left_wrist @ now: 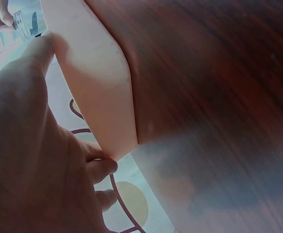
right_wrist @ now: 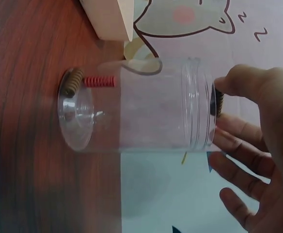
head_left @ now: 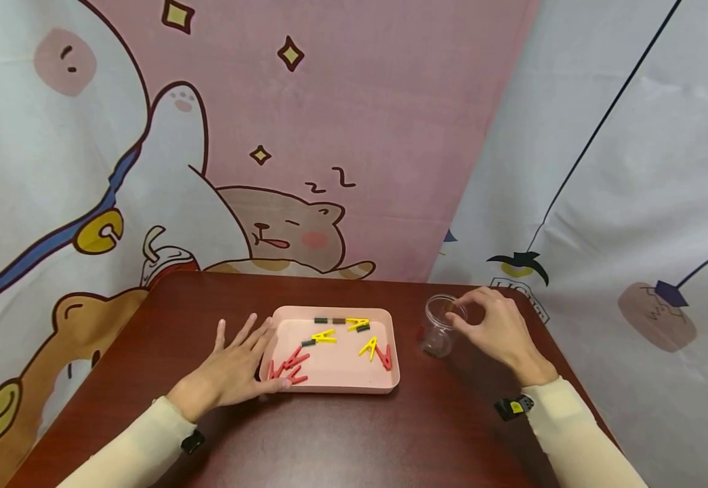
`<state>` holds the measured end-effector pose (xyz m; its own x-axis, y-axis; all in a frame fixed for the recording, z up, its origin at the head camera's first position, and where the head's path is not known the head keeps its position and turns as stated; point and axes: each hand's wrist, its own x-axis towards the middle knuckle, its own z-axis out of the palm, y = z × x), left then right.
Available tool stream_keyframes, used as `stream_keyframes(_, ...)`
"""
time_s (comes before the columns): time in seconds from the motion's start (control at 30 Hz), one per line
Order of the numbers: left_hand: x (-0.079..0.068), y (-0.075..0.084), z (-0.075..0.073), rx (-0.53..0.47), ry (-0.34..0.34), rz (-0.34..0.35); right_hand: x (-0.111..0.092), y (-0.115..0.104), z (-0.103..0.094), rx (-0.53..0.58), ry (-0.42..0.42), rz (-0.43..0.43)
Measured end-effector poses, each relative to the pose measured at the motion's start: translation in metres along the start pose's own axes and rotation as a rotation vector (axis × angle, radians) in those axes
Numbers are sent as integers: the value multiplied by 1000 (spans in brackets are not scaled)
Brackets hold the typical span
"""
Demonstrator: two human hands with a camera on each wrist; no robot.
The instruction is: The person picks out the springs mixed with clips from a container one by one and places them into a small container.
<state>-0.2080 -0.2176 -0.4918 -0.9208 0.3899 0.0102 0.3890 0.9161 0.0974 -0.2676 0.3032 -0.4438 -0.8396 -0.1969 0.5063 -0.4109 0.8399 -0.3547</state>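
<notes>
My right hand (head_left: 496, 329) is at the mouth of a clear plastic jar (head_left: 436, 339), pinching a small brownish coil spring (right_wrist: 220, 103) between thumb and forefinger. Inside the jar, near its bottom, are a brown spring (right_wrist: 73, 82) and a red spring (right_wrist: 100, 81). With fingers spread, my left hand (head_left: 238, 366) rests against the left end of a pink tray (head_left: 341, 388). The tray holds yellow clips (head_left: 324, 337), red clips (head_left: 295, 358), several dark springs (head_left: 320, 320) and a brown spring (head_left: 339, 321).
The tray and jar stand on a dark red-brown wooden table (head_left: 354, 440), with the jar right of the tray. Behind the table's far edge hangs a cartoon-printed cloth (head_left: 378, 135).
</notes>
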Motion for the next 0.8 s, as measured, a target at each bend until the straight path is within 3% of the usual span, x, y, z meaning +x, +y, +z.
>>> stream_keyframes(0.3,1,0,1,0,-3,1,-5,13,2,57,-25,10)
stream_keyframes(0.8,-1,3,-1,-9,0,-6,-6,14,4,69,-31,43)
